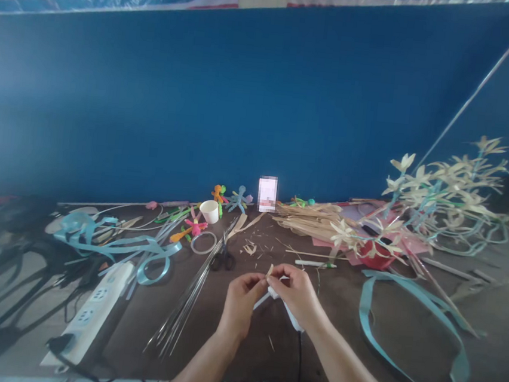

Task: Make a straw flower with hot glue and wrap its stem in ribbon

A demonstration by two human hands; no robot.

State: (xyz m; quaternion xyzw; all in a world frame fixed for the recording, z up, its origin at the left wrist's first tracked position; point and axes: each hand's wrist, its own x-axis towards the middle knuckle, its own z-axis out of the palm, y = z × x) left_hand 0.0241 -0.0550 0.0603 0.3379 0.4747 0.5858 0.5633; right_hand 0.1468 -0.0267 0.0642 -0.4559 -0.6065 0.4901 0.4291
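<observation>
Both hands meet over the middle of a dark table (239, 346). My left hand (240, 298) pinches a small pale straw piece (269, 270) at its fingertips. My right hand (299, 292) is closed too, fingers on the same straw piece, and it grips a white tool with a black cord (292, 319) that runs down toward me. A thin white stick pokes out between the hands. Black scissors (223, 260) lie just beyond my left hand, beside a bundle of thin metal wires (185, 304).
Straw flowers on blue stems (443, 191) and straw strips (310, 217) fill the right. A white power strip (97, 308), blue ribbon (110, 240), a tape ring (203, 242), a paper cup (210, 211) and pipe-cleaner figures (231, 198) sit left and centre. A blue wall stands behind.
</observation>
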